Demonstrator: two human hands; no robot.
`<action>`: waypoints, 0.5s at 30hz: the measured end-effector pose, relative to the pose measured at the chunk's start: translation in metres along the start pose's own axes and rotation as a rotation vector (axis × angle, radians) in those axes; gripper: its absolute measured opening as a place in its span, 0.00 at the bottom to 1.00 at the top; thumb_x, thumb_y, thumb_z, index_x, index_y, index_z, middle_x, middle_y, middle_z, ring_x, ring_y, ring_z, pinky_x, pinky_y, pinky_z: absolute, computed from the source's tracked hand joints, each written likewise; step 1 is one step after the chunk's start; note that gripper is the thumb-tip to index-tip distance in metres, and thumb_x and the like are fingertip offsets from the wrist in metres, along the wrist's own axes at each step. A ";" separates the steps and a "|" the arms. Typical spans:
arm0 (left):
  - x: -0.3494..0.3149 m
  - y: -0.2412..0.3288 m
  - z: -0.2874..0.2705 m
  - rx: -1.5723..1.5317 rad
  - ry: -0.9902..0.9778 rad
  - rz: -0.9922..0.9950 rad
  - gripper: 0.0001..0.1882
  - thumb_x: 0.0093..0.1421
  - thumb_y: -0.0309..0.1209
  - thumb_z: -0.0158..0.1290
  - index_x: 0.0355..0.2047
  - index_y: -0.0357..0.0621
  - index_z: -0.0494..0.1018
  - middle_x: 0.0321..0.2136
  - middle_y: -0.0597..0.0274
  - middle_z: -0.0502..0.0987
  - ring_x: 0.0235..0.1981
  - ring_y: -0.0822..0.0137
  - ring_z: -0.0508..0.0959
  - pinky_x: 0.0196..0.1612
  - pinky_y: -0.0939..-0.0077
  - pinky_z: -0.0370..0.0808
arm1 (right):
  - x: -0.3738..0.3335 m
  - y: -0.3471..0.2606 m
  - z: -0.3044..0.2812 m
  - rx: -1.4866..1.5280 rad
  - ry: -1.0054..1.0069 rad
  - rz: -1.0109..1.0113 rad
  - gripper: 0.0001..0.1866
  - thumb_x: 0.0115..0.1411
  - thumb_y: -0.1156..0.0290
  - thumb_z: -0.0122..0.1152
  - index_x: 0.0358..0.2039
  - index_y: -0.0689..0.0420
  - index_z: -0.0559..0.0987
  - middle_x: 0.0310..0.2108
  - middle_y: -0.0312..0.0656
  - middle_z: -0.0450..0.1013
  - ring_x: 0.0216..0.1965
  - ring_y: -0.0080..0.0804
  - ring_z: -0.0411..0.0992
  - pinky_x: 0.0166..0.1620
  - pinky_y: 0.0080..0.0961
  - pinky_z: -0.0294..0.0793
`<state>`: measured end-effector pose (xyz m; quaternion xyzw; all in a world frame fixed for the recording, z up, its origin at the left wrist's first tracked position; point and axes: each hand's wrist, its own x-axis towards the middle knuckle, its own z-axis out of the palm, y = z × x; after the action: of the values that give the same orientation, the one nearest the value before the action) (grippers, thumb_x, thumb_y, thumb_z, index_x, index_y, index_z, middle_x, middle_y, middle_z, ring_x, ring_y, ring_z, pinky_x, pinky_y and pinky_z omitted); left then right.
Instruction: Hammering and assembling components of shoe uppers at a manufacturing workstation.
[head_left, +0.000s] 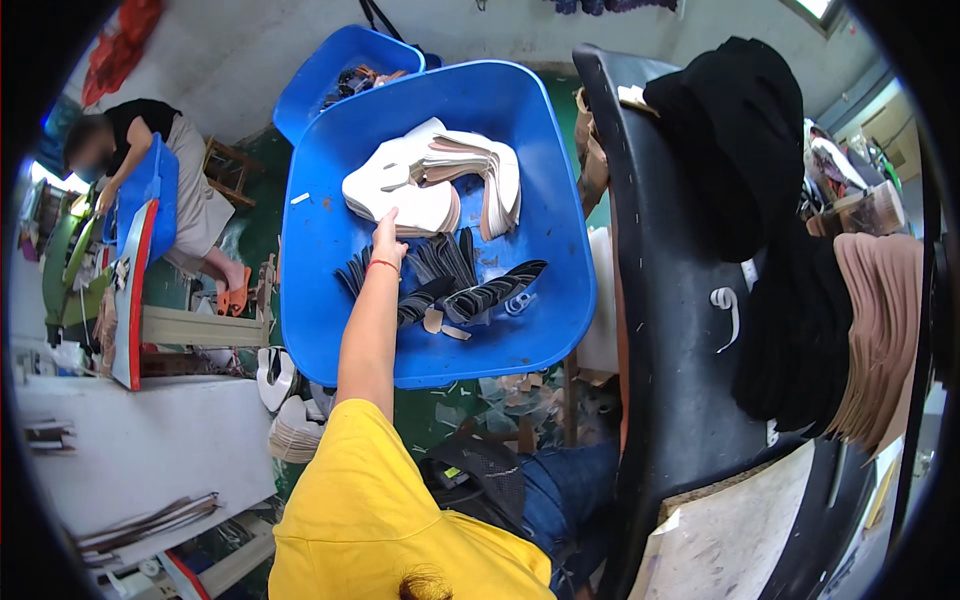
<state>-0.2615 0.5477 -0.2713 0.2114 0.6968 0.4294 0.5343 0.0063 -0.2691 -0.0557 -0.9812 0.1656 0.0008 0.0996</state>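
Reaching from the lower edge, my left arm in a yellow sleeve extends into a large blue plastic tub (555,300). My left hand (388,240) is closed at the near edge of a stack of white, shoe-upper-shaped cut pieces (400,190), one digit lying on top; the other fingers are partly hidden. Right beside this stack, a second stack of curved white pieces (500,180) with pinkish-brown edges stands in the tub. Bundles of black strips (490,292) lie just below my hand, with small tan scraps (455,332) near them. My right hand is out of view.
A smaller blue tub (340,55) stands behind. At right, a black-covered table (670,300) carries black stacks (735,140) and pinkish-brown sheets (875,330). White cut pieces (295,430) sit low at left. Another person (165,170) holds a blue bin at far left. Scraps litter the green floor.
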 end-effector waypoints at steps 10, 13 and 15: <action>0.032 0.006 0.019 -0.315 -0.125 -0.136 0.23 0.50 0.43 0.59 0.44 0.47 0.71 0.46 0.60 0.73 0.47 0.53 0.72 0.47 0.48 0.67 | -0.061 0.046 -0.086 -0.283 -0.018 0.160 0.31 0.60 0.45 0.44 0.38 0.65 0.77 0.45 0.56 0.66 0.46 0.51 0.63 0.49 0.40 0.60; -0.007 0.015 0.041 -0.476 -0.099 -0.150 0.27 0.50 0.35 0.60 0.47 0.35 0.66 0.43 0.51 0.73 0.40 0.53 0.76 0.44 0.56 0.74 | -0.078 0.076 -0.099 -0.349 -0.033 0.205 0.32 0.59 0.44 0.45 0.40 0.65 0.77 0.49 0.57 0.66 0.49 0.54 0.62 0.52 0.42 0.59; 0.011 0.032 0.041 -0.484 -0.160 -0.102 0.26 0.50 0.34 0.60 0.47 0.34 0.66 0.42 0.50 0.73 0.40 0.51 0.76 0.43 0.55 0.75 | -0.087 0.092 -0.102 -0.374 -0.060 0.216 0.33 0.59 0.43 0.45 0.41 0.65 0.77 0.51 0.57 0.65 0.51 0.55 0.62 0.54 0.43 0.58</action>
<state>-0.2329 0.5884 -0.2530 0.0753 0.5390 0.5378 0.6438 -0.1088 -0.3456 0.0290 -0.9586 0.2638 0.0716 -0.0800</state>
